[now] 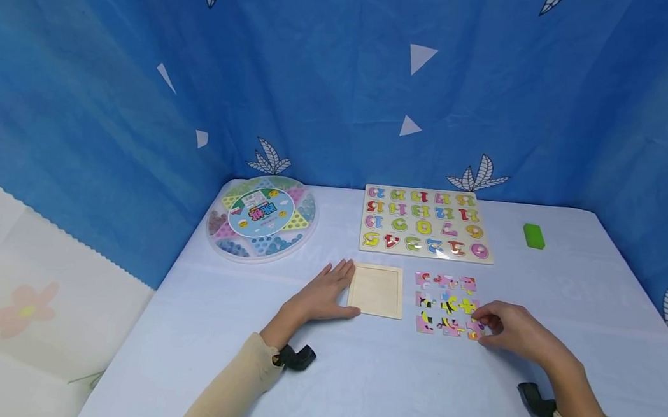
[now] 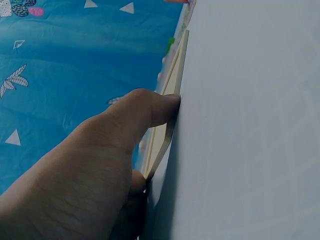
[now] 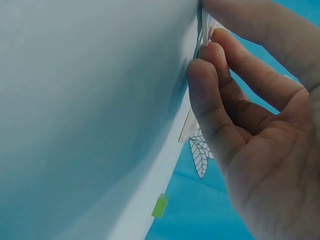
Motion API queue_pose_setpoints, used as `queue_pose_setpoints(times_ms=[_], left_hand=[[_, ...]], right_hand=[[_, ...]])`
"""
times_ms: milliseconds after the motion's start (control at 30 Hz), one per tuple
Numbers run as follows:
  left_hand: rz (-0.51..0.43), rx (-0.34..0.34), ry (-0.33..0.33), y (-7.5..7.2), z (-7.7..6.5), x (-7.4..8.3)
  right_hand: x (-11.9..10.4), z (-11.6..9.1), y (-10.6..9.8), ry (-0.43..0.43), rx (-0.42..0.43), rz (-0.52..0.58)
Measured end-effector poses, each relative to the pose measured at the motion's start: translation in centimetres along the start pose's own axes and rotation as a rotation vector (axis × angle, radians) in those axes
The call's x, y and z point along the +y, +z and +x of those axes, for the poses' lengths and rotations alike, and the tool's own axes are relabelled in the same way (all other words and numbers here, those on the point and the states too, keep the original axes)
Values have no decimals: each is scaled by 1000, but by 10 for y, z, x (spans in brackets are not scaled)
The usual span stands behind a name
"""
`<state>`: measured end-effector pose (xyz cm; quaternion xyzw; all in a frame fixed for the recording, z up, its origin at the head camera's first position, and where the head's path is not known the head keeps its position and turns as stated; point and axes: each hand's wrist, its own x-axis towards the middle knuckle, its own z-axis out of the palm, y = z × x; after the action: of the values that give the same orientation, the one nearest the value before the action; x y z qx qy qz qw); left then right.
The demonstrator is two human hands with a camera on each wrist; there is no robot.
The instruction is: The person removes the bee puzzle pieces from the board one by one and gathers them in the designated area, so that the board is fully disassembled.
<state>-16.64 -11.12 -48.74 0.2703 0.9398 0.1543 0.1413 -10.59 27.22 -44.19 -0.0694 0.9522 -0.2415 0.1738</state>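
My left hand (image 1: 325, 293) grips the left side of a square, shallow wooden tray (image 1: 376, 291). Its thumb lies at the tray's near left corner and its fingers reach toward the far left corner. To the right, several jigsaw pieces (image 1: 450, 303) in pink, yellow and black lie in a loose grid of rows. Over the near right corner of that grid, my right hand (image 1: 513, 330) pinches a pink puzzle piece (image 1: 474, 330) between thumb and fingers. In the right wrist view the piece shows edge-on, largely hidden behind the fingers.
Behind the pieces lies a number puzzle board (image 1: 428, 224). A round, flat game set (image 1: 262, 219) with coloured sections lies at the back left. A green block (image 1: 534, 236) sits at the far right. Blue curtain (image 1: 342, 81) hangs along the white table's (image 1: 392, 378) back edge.
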Motion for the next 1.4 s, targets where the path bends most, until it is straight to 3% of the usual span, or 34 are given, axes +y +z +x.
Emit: queue_pose_setpoints(times_ms=[733, 1100, 1400], left_hand=[[-16, -12, -11, -3, 3, 5], [-6, 6, -5, 0, 3, 0], [-9, 14, 3, -1, 2, -1]], right_hand=[[3, -1, 0, -5, 21, -22], [-2, 2, 1, 11, 19, -21], [-22, 8, 1, -52, 102, -53]])
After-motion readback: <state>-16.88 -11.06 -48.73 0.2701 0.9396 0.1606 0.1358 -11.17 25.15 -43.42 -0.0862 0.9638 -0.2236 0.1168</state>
